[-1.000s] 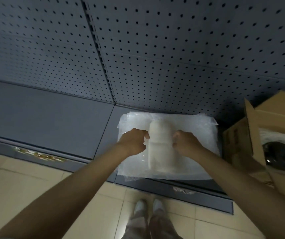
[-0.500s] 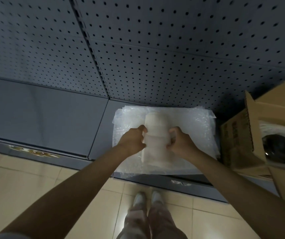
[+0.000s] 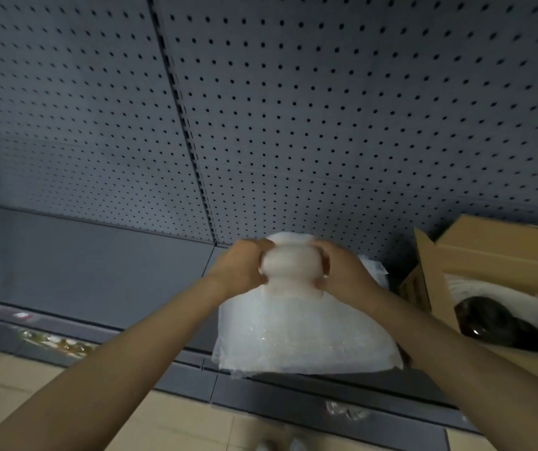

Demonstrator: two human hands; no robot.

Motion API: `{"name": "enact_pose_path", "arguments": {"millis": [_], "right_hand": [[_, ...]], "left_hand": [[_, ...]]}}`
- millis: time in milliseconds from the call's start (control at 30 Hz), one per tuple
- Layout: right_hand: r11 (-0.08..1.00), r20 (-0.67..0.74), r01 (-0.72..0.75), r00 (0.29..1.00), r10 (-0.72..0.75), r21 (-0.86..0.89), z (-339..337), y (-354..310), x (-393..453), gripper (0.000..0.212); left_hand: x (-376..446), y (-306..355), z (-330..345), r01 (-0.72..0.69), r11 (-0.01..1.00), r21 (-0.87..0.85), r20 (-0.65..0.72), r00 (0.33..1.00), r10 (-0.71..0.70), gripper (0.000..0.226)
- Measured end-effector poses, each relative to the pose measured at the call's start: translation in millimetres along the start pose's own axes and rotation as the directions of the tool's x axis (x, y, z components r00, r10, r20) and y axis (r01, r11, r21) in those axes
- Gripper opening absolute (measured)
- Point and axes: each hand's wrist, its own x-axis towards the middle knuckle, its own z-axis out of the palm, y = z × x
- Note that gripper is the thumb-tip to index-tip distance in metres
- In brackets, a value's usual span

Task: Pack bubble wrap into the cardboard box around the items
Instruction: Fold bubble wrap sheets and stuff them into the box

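A white sheet of bubble wrap hangs in the air above the grey shelf, bunched at its top and flaring out below. My left hand grips the bunched top from the left and my right hand grips it from the right. The open cardboard box stands at the right on the shelf. Inside it lies a dark rounded item on white padding.
More bubble wrap lies on the grey shelf behind my right hand. A grey pegboard wall rises behind. The shelf's front edge runs across below, with beige floor tiles beneath it.
Both hands have lifted the bunched bubble wrap up off the pile on the shelf, so the sheet now hangs below them. The camera has moved closer.
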Motion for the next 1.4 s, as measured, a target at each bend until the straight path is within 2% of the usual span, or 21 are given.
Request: {"name": "enact_pose_path", "arguments": {"millis": [33,100,233,300,400,500,567,667,733,967,1067,1200,1300,1400], "right_hand": [[0.999,-0.052,0.024,0.998,-0.025,-0.032,-5.0,-3.7,0.1,0.057],[0.993,-0.146,0.056,0.987,-0.072,-0.107,-14.2,-10.5,-1.4,0.042],[0.987,-0.19,0.131,0.971,-0.146,-0.09,-29.6,-17.2,-8.7,0.042],[0.987,-0.148,0.155,0.976,-0.16,-0.045,-36.9,-18.9,-13.4,0.043],[0.983,-0.057,0.145,0.989,-0.139,0.116,-46.2,-21.5,-22.7,0.039],[0.968,-0.038,0.122,0.992,-0.116,0.218,-56.2,-23.8,-34.2,0.031],[0.941,-0.054,0.105,0.994,-0.092,0.321,-65.7,-25.9,-43.3,0.026],[0.886,-0.137,0.104,0.989,-0.046,0.451,-82.7,-23.9,-59.3,0.023],[0.865,-0.211,0.099,0.977,0.008,0.492,-95.9,-19.6,-74.4,0.023],[0.889,-0.372,0.039,0.916,0.151,0.456,-148.0,13.5,-131.7,0.025],[0.889,-0.42,0.003,0.882,0.213,0.457,-168.4,38.4,-152.0,0.026],[0.877,-0.52,-0.054,0.787,0.332,0.478,-195.3,77.7,-173.4,0.025],[0.888,-0.561,-0.166,0.722,0.405,0.429,-212.9,108.0,-181.0,0.022],[0.902,-0.501,-0.344,0.75,0.432,0.263,-226.4,137.1,-174.0,0.014]], "left_hand": [[-0.8,1.9,-5.0,-0.025,0.999,0.03,-0.05,0.998,0.027,0.046],[-3.9,6.8,-13.6,-0.047,0.998,0.042,-0.137,0.989,0.052,0.033],[-8.7,11.6,-27.2,-0.072,0.997,-0.023,-0.231,0.971,0.065,0.035],[-10.2,11.1,-31.4,-0.096,0.992,-0.08,-0.207,0.975,0.078,0.036],[-14.6,14.3,-36.4,-0.077,0.982,-0.171,-0.153,0.987,0.051,0.035],[-17.2,22.9,-43.8,-0.081,0.954,-0.289,-0.098,0.994,0.055,0.031],[-17.0,32.8,-50.4,-0.114,0.916,-0.385,-0.045,0.993,0.105,0.028],[-12.1,58.2,-55.9,-0.126,0.797,-0.59,0.037,0.983,0.182,0.028],[-4.3,78.9,-54.7,-0.156,0.768,-0.621,0.048,0.971,0.236,0.031],[32.7,159.1,-29.1,-0.325,0.84,-0.435,0.084,0.914,0.397,0.033],[44.1,190.9,-13.5,-0.39,0.84,-0.376,0.078,0.89,0.448,0.034],[61.4,224.5,8.7,-0.439,0.833,-0.336,0.08,0.868,0.489,0.023],[77.4,242.7,26.9,-0.47,0.859,-0.203,0.065,0.869,0.491,0.015],[89.0,258.3,43.8,-0.454,0.891,-0.011,0.054,0.889,0.454,0.017]]}}
